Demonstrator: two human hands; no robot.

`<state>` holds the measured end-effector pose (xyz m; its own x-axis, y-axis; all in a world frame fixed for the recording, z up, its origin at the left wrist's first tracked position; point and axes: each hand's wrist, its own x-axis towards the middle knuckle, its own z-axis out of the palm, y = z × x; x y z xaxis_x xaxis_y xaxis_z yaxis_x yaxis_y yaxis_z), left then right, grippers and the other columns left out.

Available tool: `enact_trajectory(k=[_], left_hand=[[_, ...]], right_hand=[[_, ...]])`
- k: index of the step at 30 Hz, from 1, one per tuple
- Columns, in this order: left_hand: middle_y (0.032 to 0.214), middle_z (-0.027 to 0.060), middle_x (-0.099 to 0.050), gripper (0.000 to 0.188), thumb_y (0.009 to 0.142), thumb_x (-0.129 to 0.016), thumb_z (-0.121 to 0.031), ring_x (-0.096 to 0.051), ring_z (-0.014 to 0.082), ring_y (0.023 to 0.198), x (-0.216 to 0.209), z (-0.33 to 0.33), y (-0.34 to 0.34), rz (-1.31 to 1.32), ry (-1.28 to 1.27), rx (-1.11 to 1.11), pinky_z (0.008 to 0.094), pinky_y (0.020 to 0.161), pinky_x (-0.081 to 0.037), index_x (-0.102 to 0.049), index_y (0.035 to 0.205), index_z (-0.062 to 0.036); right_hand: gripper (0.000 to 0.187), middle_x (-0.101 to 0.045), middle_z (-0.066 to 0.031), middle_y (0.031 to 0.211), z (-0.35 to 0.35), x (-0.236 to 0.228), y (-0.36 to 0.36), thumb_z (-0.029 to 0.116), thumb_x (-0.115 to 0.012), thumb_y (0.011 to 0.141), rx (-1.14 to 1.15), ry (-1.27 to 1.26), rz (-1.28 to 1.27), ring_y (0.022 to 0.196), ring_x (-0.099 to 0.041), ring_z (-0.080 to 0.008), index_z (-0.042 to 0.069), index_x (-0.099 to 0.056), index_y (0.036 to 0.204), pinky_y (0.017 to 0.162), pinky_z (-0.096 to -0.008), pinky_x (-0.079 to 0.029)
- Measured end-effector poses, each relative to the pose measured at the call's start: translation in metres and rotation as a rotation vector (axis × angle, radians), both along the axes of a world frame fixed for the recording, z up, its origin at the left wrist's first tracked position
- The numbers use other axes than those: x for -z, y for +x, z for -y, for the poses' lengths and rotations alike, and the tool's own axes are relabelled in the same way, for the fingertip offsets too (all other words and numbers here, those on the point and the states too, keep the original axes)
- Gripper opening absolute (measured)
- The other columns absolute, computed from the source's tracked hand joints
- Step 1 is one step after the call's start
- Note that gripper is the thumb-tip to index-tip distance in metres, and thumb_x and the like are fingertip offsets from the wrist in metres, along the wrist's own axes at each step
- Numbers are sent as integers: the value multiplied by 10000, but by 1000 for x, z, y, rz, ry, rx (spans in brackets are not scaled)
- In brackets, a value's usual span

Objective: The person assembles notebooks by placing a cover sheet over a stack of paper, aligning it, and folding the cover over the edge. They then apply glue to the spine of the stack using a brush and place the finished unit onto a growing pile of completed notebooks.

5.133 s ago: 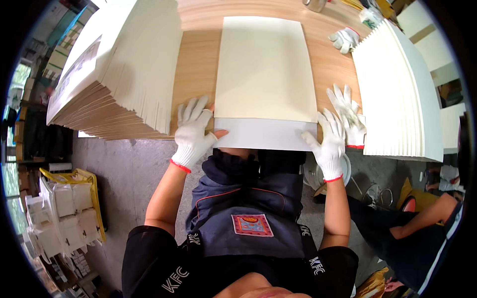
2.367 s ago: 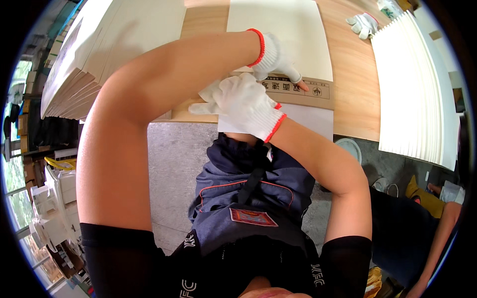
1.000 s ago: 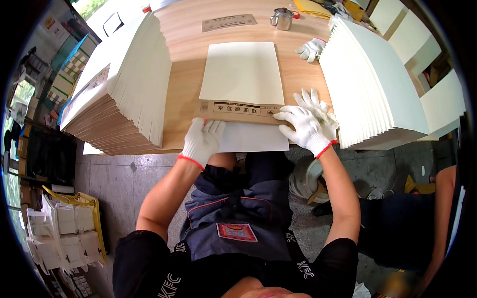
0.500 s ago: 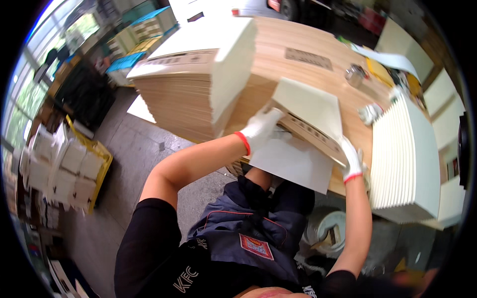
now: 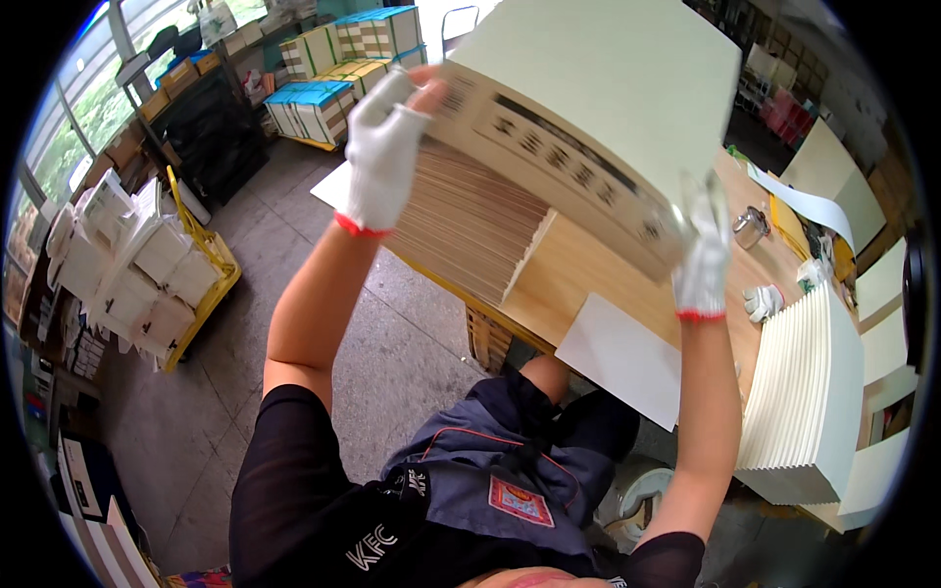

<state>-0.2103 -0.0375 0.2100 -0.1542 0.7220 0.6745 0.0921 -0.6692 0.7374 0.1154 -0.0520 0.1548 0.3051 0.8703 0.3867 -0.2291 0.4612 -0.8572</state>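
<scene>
Raised in front of me is a file box, with a pale top face and a brown spine that carries dark printing. Its left end is gripped by my left hand, in a white knit glove with a red cuff and bare skin showing at the fingertips. At the other end of the spine, my right hand, gloved alike, is closed on the corner, its fingers smeared by motion. Behind and below the box rises a tall stack of the same brown-edged boxes, partly hidden. One pale flat sheet overhangs the near table edge.
A row of pale boards leans at the table's right side, beside a crumpled glove and a metal cup. A bucket stands under the table. A loaded yellow trolley is on the floor at left.
Both hands have lifted the file box up from the table and carried it left, over the tall stack. The pale sheet stays at the table edge. My view has shifted slightly.
</scene>
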Motion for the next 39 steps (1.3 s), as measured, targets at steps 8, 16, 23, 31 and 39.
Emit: enact_trajectory(k=[8,16,23,31,39], left_hand=[[1110,152,-701,447,949,-551,-395,-643,284,1048,9,-65,-82,-680,-389,-539,357,923,-456,-657,1217,-53],[1200,166,-688,486,950,-516,-387,-647,272,1108,32,-88,-103,-673,-436,-553,315,942,-462,-645,1253,-30],[1174,151,-698,442,912,-517,-368,-657,315,1080,35,-106,-112,-705,-438,-529,375,925,-480,-681,1239,-120],[1469,187,-461,606,873,-606,80,-464,311,1352,29,-28,29,-625,696,-384,404,1103,-391,-410,1442,9],[1404,158,-525,672,734,-734,-96,-444,420,1336,72,55,288,-654,985,551,535,1115,-354,-507,1366,-79]], right_hand=[[417,-627,-58,675,-114,-24,-51,461,-579,931,-25,-388,750,493,-531,-139,65,-655,827,475,-302,-382],[321,-694,-190,959,-100,-28,-69,349,-514,876,236,-341,1194,927,-653,-380,80,-687,896,798,-447,-502],[318,-699,-170,920,-93,-31,-63,369,-537,881,156,-285,1127,889,-655,-354,104,-712,893,774,-431,-501],[234,-679,-94,858,-21,18,-11,361,-584,974,241,71,890,791,-665,-237,141,-637,1029,708,-361,-517],[400,-683,-131,832,196,43,90,464,-595,926,290,-609,1108,831,-682,-319,99,-616,1087,746,-422,-520]])
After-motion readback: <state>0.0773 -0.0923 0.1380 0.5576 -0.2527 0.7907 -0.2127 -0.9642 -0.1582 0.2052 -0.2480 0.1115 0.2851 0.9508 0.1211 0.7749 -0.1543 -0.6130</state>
